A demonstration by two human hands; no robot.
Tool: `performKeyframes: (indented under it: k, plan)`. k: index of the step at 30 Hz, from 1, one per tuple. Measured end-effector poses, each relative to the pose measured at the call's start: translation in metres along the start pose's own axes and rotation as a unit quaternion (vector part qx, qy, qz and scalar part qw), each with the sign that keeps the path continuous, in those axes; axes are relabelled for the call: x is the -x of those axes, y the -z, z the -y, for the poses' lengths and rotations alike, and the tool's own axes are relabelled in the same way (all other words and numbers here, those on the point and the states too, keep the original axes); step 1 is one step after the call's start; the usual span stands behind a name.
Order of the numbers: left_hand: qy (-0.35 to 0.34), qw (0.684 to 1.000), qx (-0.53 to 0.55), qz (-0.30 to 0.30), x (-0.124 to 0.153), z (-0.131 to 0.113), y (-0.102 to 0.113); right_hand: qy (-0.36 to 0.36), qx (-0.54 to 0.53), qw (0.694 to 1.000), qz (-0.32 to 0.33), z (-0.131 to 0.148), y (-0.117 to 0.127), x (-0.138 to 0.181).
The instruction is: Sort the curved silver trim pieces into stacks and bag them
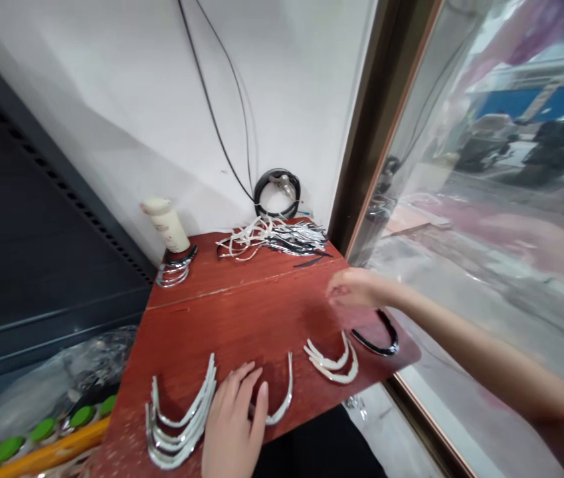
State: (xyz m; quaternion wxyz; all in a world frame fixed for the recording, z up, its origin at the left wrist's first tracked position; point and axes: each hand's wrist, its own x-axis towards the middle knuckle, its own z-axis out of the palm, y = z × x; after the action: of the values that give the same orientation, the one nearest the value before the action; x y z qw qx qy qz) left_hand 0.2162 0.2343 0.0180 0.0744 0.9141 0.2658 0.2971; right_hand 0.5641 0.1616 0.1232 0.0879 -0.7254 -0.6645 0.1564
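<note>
My left hand [234,421] lies flat on the red wooden table [242,312] near its front edge, fingers stretched out, its fingertips resting on one silver curved headband [282,398]. To its left sits a stack of silver headbands [179,425]. My right hand [356,289] reaches out over the right part of the table, blurred by motion, just above a black headband [378,335]. A small group of white headbands [334,362] lies between my two hands.
A tangled pile of white, silver and black headbands [274,239] lies at the table's back edge under a black cable coil [276,192]. A cream bottle [167,226] leans on more bands at the back left. A glass door [485,199] borders the right side.
</note>
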Motion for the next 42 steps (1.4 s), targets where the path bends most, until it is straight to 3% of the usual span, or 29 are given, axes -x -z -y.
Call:
performKeyframes:
  k: [5, 8, 11, 15, 19, 22, 25, 28, 31, 34, 38, 42]
  plan:
    - [-0.023, 0.998, -0.031, -0.041, 0.005, 0.006, -0.002, 0.006, 0.051, 0.987, -0.149, 0.03, -0.018, -0.13]
    - [-0.048, 0.997, -0.03, -0.053, 0.008, 0.012, -0.006, 0.02, 0.046, 0.983, -0.176, 0.045, -0.034, -0.195]
    - [-0.051, 0.996, -0.017, -0.074, 0.01, 0.016, -0.012, 0.046, 0.026, 0.982, -0.183, 0.057, -0.048, -0.232]
    - [-0.016, 0.994, -0.003, -0.105, 0.014, 0.014, -0.023, 0.073, -0.024, 0.976, -0.204, 0.07, -0.057, -0.237]
    - [-0.006, 0.992, -0.005, -0.124, 0.016, 0.012, -0.03, 0.097, -0.099, 0.969, -0.206, 0.079, -0.051, -0.206]
    - [-0.005, 0.991, -0.009, -0.131, 0.016, 0.012, -0.03, 0.146, -0.223, 0.953, -0.143, 0.077, -0.036, -0.177]
    - [-0.026, 0.992, -0.02, -0.124, 0.015, 0.015, -0.027, 0.194, -0.299, 0.934, -0.014, 0.074, -0.023, -0.16]
    - [-0.035, 0.993, -0.029, -0.104, 0.015, 0.016, -0.026, 0.229, -0.185, 0.95, 0.101, 0.083, -0.031, -0.156]
    - [-0.005, 0.993, -0.04, -0.109, 0.017, 0.017, -0.029, 0.304, -0.074, 0.94, 0.135, 0.102, -0.055, -0.164]
    - [0.0, 0.992, -0.056, -0.117, 0.018, 0.016, -0.032, 0.307, -0.052, 0.946, 0.085, 0.111, -0.07, -0.189]
    - [0.0, 0.99, -0.09, -0.107, 0.015, 0.014, -0.034, 0.135, -0.027, 0.987, -0.083, 0.088, -0.059, -0.238]
    - [0.001, 0.989, -0.1, -0.112, 0.015, 0.014, -0.037, 0.051, -0.035, 0.986, -0.154, 0.062, -0.05, -0.266]
